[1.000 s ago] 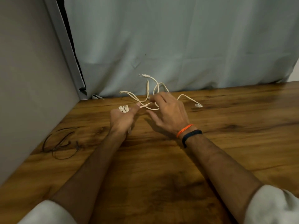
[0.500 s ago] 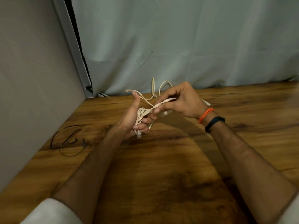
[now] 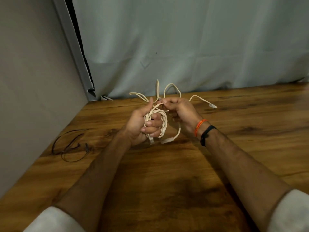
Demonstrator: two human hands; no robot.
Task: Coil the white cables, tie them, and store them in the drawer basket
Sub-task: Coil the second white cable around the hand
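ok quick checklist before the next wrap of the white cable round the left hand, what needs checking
1. Coil held firm: ok, left hand is closed on the white coil.
2. Feed strand gripped: ok, right hand pinches it just above the coil.
3. Slack free to pull: cannot tell, loose loops cross behind the hands.
4. Far plug unsnagged: ok, it lies alone on the table.
5. Black cable out of the way: ok, well left of the hands.
6. Drawer basket ready: cannot tell, not in view.

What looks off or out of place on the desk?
A thin black cord lies in a loose tangle on the wooden table by the left wall, uncoiled. White cable ends trail untidily past the hands; no drawer basket is visible.
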